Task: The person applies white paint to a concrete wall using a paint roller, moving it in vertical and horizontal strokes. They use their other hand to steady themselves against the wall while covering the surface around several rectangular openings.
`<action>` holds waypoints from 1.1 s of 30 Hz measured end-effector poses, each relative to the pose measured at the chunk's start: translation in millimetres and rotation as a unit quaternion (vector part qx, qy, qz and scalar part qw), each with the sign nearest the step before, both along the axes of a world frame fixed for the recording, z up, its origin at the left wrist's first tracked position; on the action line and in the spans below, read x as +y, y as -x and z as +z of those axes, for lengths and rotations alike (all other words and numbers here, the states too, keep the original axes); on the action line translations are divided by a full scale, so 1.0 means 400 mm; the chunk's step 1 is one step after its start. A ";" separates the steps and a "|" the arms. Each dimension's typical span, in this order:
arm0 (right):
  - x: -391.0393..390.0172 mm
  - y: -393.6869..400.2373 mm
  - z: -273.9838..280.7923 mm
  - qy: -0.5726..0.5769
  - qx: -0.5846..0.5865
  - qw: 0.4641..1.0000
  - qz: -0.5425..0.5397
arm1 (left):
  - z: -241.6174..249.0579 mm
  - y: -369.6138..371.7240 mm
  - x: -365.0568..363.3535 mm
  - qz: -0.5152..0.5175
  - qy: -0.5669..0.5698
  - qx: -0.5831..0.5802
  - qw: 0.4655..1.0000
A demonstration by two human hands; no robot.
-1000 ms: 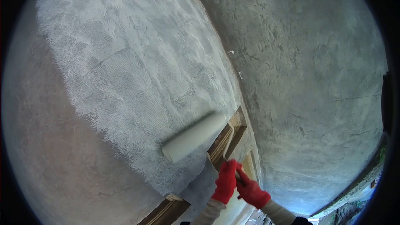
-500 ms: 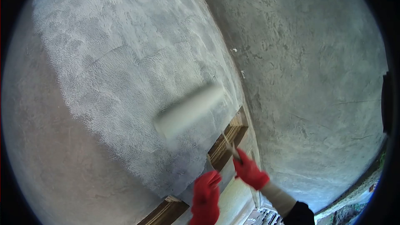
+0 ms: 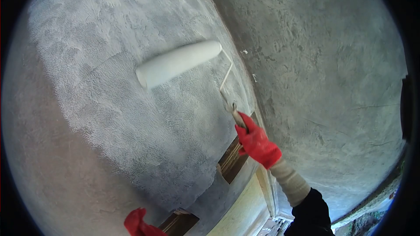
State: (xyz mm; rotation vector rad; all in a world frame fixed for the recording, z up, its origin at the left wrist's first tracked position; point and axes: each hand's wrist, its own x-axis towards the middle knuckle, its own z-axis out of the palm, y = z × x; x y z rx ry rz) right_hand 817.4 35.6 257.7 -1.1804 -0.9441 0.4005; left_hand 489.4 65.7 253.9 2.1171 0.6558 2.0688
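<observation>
My right hand (image 3: 258,142), in a red glove, is closed around the handle of a paint roller (image 3: 179,63). The roller's long white sleeve lies slantwise against the pale, freshly coated wall (image 3: 118,74). A bent wire frame (image 3: 226,76) runs from the sleeve's right end down to the handle. My left hand (image 3: 142,225), also red-gloved, is low in the view and partly cut off by the bottom edge. Its fingers look loosely bent and apart, with nothing visible in them. It is beside a recessed wooden opening (image 3: 179,223).
Another wooden-lined opening (image 3: 232,159) sits below my right hand. A bare grey wall (image 3: 323,61) meets the coated one at a corner on the right. Uncoated brownish plaster (image 3: 39,148) spans the left. A slatted object (image 3: 275,226) shows at the bottom.
The roller has moved up the wall and slightly left, and my right hand has risen with it. My left hand has moved left and down, away from the right hand.
</observation>
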 end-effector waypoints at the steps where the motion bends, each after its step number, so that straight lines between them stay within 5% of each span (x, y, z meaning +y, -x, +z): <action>1: 0.003 -0.005 0.020 -0.006 0.026 0.999 -0.019 | 0.011 0.010 0.003 0.050 -0.024 -0.016 0.998; 4: -0.011 -0.017 -0.040 0.007 0.082 0.995 -0.053 | 0.048 0.047 0.009 0.153 -0.091 -0.031 0.984; 11: -0.110 -0.057 -0.466 0.124 0.176 0.970 -0.110 | 0.054 0.177 0.089 0.264 -0.164 -0.093 0.946; 16: -0.098 -0.094 -0.527 0.172 0.204 0.960 -0.080 | 0.032 0.217 0.130 0.349 -0.192 -0.014 0.917; 20: -0.049 -0.186 -0.460 0.123 0.157 0.976 -0.081 | 0.027 0.190 0.135 0.344 -0.206 -0.016 0.916; 29: 0.048 -0.271 0.182 -0.006 -0.029 0.995 -0.095 | 0.024 0.201 0.140 0.365 -0.197 0.012 0.910; 33: 0.067 -0.287 0.325 -0.039 -0.037 0.994 -0.092 | 0.020 0.220 0.138 0.356 -0.192 0.026 0.914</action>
